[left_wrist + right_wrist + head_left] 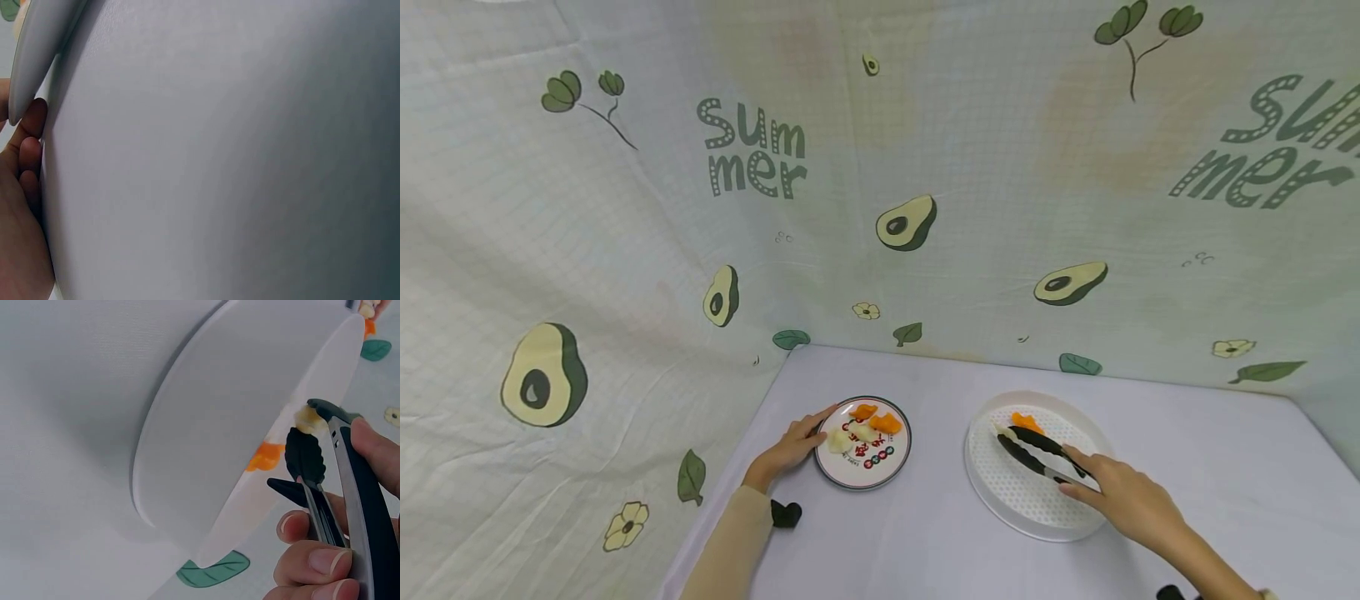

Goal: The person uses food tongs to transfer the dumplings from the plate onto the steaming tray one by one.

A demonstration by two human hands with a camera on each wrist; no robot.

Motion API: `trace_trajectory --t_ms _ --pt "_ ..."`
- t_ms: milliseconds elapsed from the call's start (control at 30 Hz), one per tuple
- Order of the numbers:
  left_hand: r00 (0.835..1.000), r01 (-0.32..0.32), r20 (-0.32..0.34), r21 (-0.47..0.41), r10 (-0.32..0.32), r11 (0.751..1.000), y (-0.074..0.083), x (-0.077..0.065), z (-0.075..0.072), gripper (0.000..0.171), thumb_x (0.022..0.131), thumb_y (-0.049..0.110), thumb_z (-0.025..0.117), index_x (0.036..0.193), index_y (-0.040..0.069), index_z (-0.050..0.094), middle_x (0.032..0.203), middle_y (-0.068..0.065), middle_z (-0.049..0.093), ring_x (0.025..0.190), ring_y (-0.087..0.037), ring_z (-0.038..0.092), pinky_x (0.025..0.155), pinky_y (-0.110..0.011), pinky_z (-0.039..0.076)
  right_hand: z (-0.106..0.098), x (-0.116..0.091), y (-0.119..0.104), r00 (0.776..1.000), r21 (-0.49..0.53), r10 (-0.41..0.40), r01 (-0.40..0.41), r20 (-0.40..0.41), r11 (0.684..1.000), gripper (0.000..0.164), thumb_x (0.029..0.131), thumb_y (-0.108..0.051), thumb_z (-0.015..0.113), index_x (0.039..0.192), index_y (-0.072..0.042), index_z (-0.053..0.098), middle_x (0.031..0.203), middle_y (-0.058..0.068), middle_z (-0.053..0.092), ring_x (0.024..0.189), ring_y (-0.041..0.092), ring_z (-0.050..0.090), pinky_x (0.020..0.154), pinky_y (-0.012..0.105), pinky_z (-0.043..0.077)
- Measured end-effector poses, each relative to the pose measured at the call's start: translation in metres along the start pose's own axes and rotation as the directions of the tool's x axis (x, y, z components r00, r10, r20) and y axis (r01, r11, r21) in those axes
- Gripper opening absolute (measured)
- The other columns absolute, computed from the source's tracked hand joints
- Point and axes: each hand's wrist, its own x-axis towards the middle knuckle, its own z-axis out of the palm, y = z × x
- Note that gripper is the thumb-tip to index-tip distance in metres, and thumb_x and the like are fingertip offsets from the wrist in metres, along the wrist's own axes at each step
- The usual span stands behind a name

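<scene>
My left hand (pixel 790 450) pinches the rim of a plate (pixel 842 473), thumb over it, a finger beneath. My right hand (pixel 1123 496) grips tongs (pixel 1021 454), a pale piece (pixel 306 420) between their tips. Under the tongs, ahead of that hand, sits a white tray (pixel 1015 500) holding an orange piece (pixel 1027 422). Beyond my left thumb, pale pieces (pixel 839 441) and orange pieces (pixel 886 423) lie on the plate. Past both hands hangs an avocado-printed cloth (pixel 985 167).

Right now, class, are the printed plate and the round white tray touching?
Apart. The head view shows it: a strip of pale tabletop separates the printed plate from the round white tray.
</scene>
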Motion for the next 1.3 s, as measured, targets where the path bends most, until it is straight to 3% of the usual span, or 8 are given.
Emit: trace_trajectory --t_ms 333,700,1033,1300 --pt "1.0 0.001 0.004 -0.019 -0.001 1.0 -0.005 0.002 0.002 0.051 0.104 0.02 0.053 0.153 0.03 0.042 0.141 -0.007 0.05 0.12 -0.028 0.037 0.104 -0.062 0.026 0.007 0.007 0.005 0.999 -0.026 0.038 -0.037 0.037 0.999 0.074 0.09 -0.052 0.066 0.141 0.0 0.054 0.127 0.033 0.057 0.106 0.055 0.057 0.065 0.058 0.051" --pt "1.0 0.0 -0.003 0.024 0.0 1.0 -0.001 0.001 0.002 0.053 0.104 0.022 0.052 0.155 0.03 0.039 0.149 -0.009 0.045 0.125 -0.03 0.036 0.106 -0.065 0.024 0.009 0.008 0.006 0.999 -0.049 0.035 -0.033 0.036 0.998 0.081 0.088 -0.056 0.067 0.142 0.001 0.051 0.125 0.034 0.058 0.099 0.052 0.061 0.061 0.054 0.051" --pt "1.0 -0.002 -0.005 0.035 0.002 0.999 -0.002 0.001 0.002 0.053 0.104 0.021 0.052 0.155 0.03 0.039 0.149 -0.01 0.044 0.125 -0.03 0.036 0.106 -0.065 0.024 0.002 -0.002 0.001 0.997 -0.023 0.003 -0.005 -0.082 1.0 0.084 0.087 -0.059 0.066 0.145 -0.001 0.049 0.126 0.031 0.058 0.101 0.051 0.061 0.062 0.057 0.05" --pt "1.0 0.005 -0.001 0.028 -0.005 1.0 -0.003 0.003 0.002 0.053 0.104 0.021 0.052 0.155 0.031 0.039 0.148 -0.01 0.045 0.122 -0.029 0.036 0.105 -0.064 0.025 -0.005 0.0 -0.014 0.996 -0.006 -0.005 0.004 -0.093 1.0 0.087 0.091 -0.064 0.058 0.147 0.002 0.045 0.133 0.035 0.053 0.11 0.055 0.055 0.072 0.065 0.049"
